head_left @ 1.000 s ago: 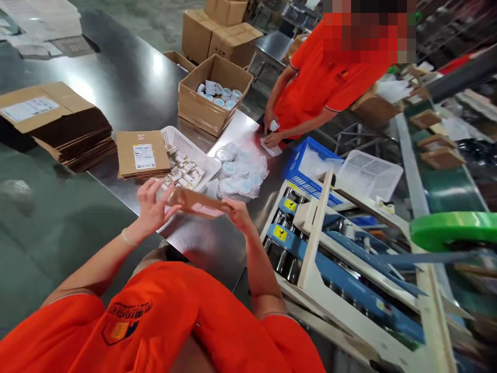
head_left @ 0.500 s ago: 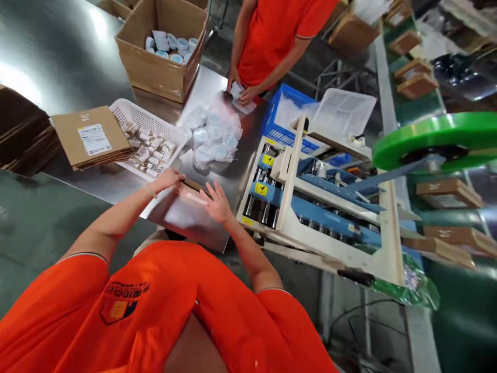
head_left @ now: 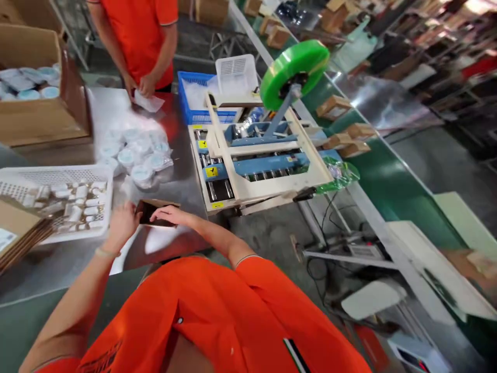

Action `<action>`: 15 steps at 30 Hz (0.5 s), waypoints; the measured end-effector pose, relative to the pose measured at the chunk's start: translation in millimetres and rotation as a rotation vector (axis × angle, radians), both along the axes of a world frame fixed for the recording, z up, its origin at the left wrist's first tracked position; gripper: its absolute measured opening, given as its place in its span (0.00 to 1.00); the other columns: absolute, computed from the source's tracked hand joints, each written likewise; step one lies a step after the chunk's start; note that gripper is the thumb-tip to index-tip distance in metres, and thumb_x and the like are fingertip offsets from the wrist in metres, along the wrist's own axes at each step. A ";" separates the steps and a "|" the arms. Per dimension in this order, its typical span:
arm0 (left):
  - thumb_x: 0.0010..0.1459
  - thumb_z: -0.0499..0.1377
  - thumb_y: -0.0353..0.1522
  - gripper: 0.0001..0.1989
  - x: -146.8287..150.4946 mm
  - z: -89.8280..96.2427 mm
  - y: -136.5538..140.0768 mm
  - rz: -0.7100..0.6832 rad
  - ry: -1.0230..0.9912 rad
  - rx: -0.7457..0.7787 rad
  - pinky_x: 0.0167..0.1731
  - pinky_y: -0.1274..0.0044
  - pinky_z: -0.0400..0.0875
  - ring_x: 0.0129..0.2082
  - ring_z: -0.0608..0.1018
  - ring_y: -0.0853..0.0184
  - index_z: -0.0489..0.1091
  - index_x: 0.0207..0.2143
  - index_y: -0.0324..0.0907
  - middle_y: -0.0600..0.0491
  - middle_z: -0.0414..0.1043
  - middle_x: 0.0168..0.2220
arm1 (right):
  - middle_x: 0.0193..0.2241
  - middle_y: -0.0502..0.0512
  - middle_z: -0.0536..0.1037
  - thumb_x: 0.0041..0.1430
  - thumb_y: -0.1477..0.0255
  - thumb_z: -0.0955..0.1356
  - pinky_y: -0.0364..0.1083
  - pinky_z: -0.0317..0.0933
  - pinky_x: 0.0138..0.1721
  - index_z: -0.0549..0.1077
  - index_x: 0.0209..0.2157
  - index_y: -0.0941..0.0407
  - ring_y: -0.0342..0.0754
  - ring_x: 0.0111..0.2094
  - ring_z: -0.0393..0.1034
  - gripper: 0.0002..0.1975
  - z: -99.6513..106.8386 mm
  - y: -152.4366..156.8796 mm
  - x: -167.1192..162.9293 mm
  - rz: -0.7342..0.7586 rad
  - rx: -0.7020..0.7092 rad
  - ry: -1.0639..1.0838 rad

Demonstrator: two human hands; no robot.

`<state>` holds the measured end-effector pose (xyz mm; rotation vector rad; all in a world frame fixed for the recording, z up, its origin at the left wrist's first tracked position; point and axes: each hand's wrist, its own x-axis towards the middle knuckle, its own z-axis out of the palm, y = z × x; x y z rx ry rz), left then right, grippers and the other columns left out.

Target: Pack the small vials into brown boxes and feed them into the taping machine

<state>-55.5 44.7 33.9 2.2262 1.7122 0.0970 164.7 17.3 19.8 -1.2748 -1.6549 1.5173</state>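
Note:
A small brown cardboard box [head_left: 145, 211] stands on the metal table in front of me, its dark inside showing from above. My left hand [head_left: 123, 224] is closed on the box's left end, with the thumb side at its edge. Over the opening lies my right hand [head_left: 169, 214], fingers stretched leftward and touching the box; nothing shows in its grasp. Left of my hands, a white perforated basket [head_left: 107, 199] holds several small white rolls with gold-coloured parts. Beyond the box is a pile of clear-wrapped round tubs [head_left: 142, 173] with pale blue lids.
Flat cardboard pieces [head_left: 19, 228] overlap the basket. A large carton [head_left: 42, 122] of round tubs stands at far left. A co-worker's hands [head_left: 145, 85] handle a white packet. Right are a roller machine [head_left: 267, 166] with a green tape roll [head_left: 289, 75], and a blue crate [head_left: 186, 101].
My view has swung right. The cardboard box now shows its dark opening upward, and my right hand has moved from its right end to over that opening. My left hand keeps hold.

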 end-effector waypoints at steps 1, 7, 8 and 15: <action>0.67 0.53 0.42 0.26 -5.3 -1.3 -5.7 -0.045 0.007 -0.039 0.51 0.56 0.78 0.48 0.83 0.41 0.75 0.54 0.31 0.30 0.80 0.47 | 0.35 0.51 0.84 0.75 0.64 0.71 0.44 0.71 0.50 0.82 0.35 0.57 0.46 0.43 0.78 0.14 0.4 1.5 1.1 0.005 -0.022 0.040; 0.64 0.56 0.38 0.14 3.5 -7.8 -20.6 -0.457 -0.019 -0.120 0.57 0.56 0.76 0.52 0.83 0.43 0.79 0.44 0.45 0.37 0.82 0.49 | 0.34 0.47 0.81 0.74 0.68 0.72 0.40 0.68 0.48 0.78 0.35 0.58 0.43 0.41 0.75 0.11 -4.2 9.9 1.2 0.114 -0.079 0.070; 0.63 0.56 0.36 0.12 9.7 -8.0 -15.4 -0.469 0.024 -0.151 0.55 0.56 0.77 0.51 0.83 0.44 0.78 0.41 0.44 0.38 0.82 0.46 | 0.34 0.47 0.80 0.72 0.71 0.73 0.40 0.67 0.46 0.78 0.36 0.58 0.43 0.40 0.75 0.08 -3.7 12.5 0.7 0.130 -0.066 0.029; 0.63 0.59 0.46 0.25 28.0 -26.6 -5.7 -0.069 0.056 0.115 0.53 0.45 0.72 0.58 0.74 0.33 0.72 0.53 0.36 0.28 0.73 0.55 | 0.45 0.52 0.84 0.61 0.72 0.79 0.46 0.69 0.51 0.77 0.53 0.56 0.54 0.50 0.77 0.20 18.4 38.1 -1.1 -0.032 0.329 -0.420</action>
